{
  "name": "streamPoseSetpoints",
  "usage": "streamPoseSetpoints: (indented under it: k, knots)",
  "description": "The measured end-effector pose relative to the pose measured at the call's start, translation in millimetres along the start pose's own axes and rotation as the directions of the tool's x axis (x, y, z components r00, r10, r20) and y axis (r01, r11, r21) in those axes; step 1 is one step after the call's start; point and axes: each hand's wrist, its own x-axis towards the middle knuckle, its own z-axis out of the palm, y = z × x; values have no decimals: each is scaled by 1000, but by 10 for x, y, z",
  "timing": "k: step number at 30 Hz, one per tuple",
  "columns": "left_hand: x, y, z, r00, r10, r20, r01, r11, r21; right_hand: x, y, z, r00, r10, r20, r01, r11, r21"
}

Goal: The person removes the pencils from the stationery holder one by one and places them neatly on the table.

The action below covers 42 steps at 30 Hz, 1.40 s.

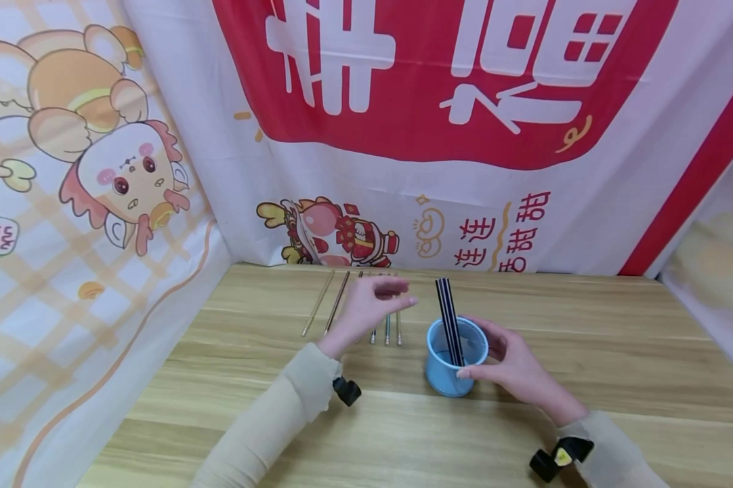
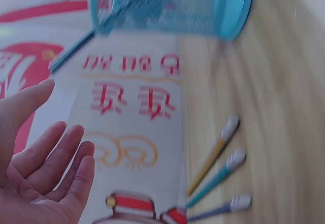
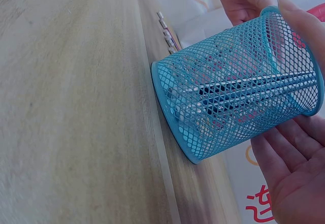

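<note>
Left hand: your fingers relaxed and apart, holding nothing, over the row of loose pencils. Right hand: your fingers and thumb clamp the blue mesh cup, roughly upright on the surface. Dark striped pencils lean inside. Filling looks part done; the loose row remains out.

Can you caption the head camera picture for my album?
The right hand grips a blue cup of black pencils; the left hand hovers near a row of pencils.
</note>
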Motion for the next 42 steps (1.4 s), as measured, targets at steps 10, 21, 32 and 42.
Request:
streamPoseSetpoints:
  k: [10, 21, 32, 42]
  knots:
    - [-107, 8, 364, 997, 47, 61, -46, 999, -28, 0, -5, -6, 1000, -2, 0, 2, 1000, 4]
    - [-129, -52, 606, 997, 50, 54, -46, 996, -70, -11, 6, -1, 1000, -23, 2, 23, 999, 23]
    - [-124, -86, 679, 998, 66, 18, -65, 997, -30, -18, 3, 0, 1000, -6, 3, 6, 1000, 20]
    - [-119, -81, 706, 998, 70, 6, -70, 997, -44, -7, -13, 4, 1000, 29, 3, -29, 1000, -1]
